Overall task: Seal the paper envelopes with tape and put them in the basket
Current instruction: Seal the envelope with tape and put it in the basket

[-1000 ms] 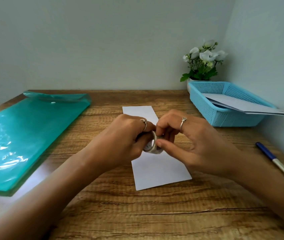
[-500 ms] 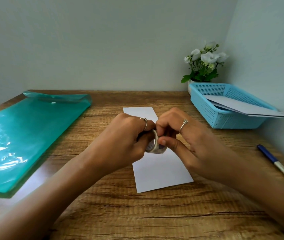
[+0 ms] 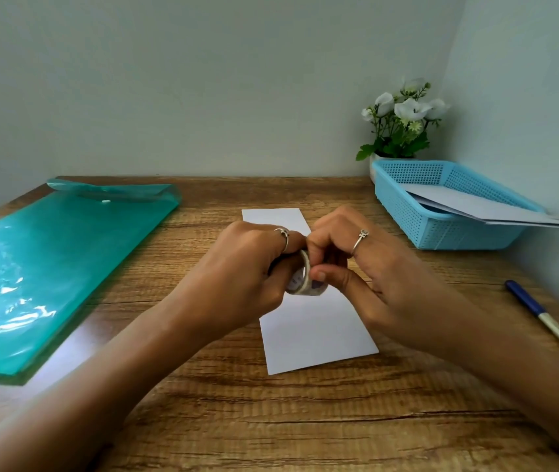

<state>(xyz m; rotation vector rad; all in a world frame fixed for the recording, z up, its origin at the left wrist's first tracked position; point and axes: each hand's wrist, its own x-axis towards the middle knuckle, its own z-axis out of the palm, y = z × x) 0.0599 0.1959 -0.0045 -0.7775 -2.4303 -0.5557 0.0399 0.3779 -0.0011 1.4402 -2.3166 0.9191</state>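
Both hands are gripping the tape (image 3: pixel 300 279) over the envelope (image 3: pixel 315 330), the left (image 3: pixel 247 270) curling round it, the right (image 3: pixel 370 267) seemingly pinching its edge.

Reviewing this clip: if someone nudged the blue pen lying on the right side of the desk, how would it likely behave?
The pen is slim and round-barrelled, so a sideways nudge would probably make it roll. It lies loose on the smooth wooden desk with nothing beside it to stop it. It looks light and rigid, so it should lift easily without bending.
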